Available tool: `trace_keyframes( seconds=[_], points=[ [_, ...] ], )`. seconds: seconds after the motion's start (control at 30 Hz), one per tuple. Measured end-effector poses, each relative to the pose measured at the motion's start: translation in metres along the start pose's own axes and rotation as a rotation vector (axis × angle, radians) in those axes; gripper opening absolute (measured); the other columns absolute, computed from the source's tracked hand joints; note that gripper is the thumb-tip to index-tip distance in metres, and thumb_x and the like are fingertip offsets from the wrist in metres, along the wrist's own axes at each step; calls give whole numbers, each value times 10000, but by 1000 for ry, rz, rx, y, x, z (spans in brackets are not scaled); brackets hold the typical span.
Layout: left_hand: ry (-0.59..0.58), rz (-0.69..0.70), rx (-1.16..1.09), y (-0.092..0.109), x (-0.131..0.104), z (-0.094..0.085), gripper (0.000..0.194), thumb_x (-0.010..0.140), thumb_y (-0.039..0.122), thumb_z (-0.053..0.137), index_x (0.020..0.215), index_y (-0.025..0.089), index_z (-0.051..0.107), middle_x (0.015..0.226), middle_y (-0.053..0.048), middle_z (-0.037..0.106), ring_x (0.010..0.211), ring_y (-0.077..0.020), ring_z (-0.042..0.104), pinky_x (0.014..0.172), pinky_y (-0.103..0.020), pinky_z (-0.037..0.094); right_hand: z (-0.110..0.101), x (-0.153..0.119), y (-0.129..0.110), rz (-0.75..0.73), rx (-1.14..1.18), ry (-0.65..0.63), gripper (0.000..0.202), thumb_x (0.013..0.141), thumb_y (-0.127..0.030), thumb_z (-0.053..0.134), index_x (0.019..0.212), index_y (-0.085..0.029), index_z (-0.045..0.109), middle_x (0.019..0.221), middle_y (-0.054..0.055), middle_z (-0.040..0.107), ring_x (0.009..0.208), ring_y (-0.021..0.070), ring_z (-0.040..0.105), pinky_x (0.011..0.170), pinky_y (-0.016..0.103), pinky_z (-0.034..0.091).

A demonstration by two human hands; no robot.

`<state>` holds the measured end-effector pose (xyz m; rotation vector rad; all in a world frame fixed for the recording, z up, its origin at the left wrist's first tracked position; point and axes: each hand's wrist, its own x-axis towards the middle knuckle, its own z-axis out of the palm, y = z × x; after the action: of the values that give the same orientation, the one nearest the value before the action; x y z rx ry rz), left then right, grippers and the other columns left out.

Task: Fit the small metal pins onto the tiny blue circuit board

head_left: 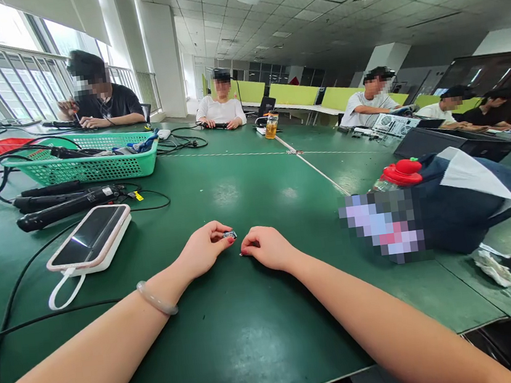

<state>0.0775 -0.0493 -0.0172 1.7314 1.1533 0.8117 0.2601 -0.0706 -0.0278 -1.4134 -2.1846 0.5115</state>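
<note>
Between the thumb and fingers of my left hand [206, 247] is a small part with a dark and silvery patterned surface [230, 235], too small to name more exactly. My right hand [267, 247] is just to the right, its fingers closed in a pinch. A tiny pale tip [241, 254] shows at those fingertips; what it belongs to cannot be made out. The hands are close together but apart, low over the green table [234, 324]. Left of them lies a phone [91, 236] on a thick white block with a strap loop.
At the left are a green basket [94, 168] with cables and tools, black rod-like handles [68, 207] and loose black cable [13, 289]. A red-lidded bottle [400, 174] and dark blue bag [463, 215] stand right. Several people sit around the table. A drink bottle [271, 126] stands farther back.
</note>
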Motion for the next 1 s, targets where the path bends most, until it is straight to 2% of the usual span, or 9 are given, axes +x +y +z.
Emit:
trace_keyframes(
  seconds=[0.2,0.4,0.6,0.67,0.73,0.8,0.9,1.0],
  points=[
    [11,-4,19,3,-1,0,238,697,300,606,902,181,589,820,-25,668,775,-164,616,733,-288,464,3,6,2,64,-1,23,102,769,-196,617,697,-217,687,729,-11,588,675,113,521,588,220,370],
    [0,-3,25,1,0,0,248,707,313,597,916,181,582,836,-28,671,785,-167,613,732,-284,459,6,10,3,54,-76,15,117,791,-198,587,720,-224,677,734,-14,577,671,112,515,589,221,357],
    [2,4,40,0,1,-1,253,711,328,596,918,183,583,754,-9,643,718,-156,591,685,-271,448,4,3,0,-34,-114,20,167,868,-249,500,779,-216,637,746,-9,577,709,116,517,622,222,356],
    [10,4,51,-1,1,-1,256,706,326,599,917,182,587,703,5,619,662,-145,571,649,-263,440,2,0,-2,-85,-129,-7,135,850,-280,535,771,-208,619,722,-14,564,686,115,507,615,222,357],
    [11,6,66,-2,1,-2,263,702,332,601,917,182,589,663,17,595,630,-139,555,626,-257,430,0,-4,-3,-123,-129,-33,76,813,-248,585,759,-200,608,713,-18,554,678,113,501,620,221,363],
    [1,7,84,-2,1,-3,276,698,345,602,922,184,590,649,23,582,629,-139,553,625,-256,424,-2,-6,-3,-131,-117,-40,69,799,-144,569,772,-194,607,752,-14,568,706,110,508,648,220,372],
    [-30,-12,102,-1,0,-3,304,687,358,608,938,188,587,673,20,600,669,-150,573,652,-262,428,-4,-6,-1,-64,-120,-15,136,790,-80,535,823,-195,600,795,-10,582,726,112,512,655,222,375],
    [-53,-30,115,0,0,-3,323,677,369,614,946,194,585,717,12,633,716,-162,594,681,-270,435,-3,-6,0,20,-149,20,63,808,-160,553,837,-195,597,792,-2,575,725,121,514,639,226,376]
  ],
)
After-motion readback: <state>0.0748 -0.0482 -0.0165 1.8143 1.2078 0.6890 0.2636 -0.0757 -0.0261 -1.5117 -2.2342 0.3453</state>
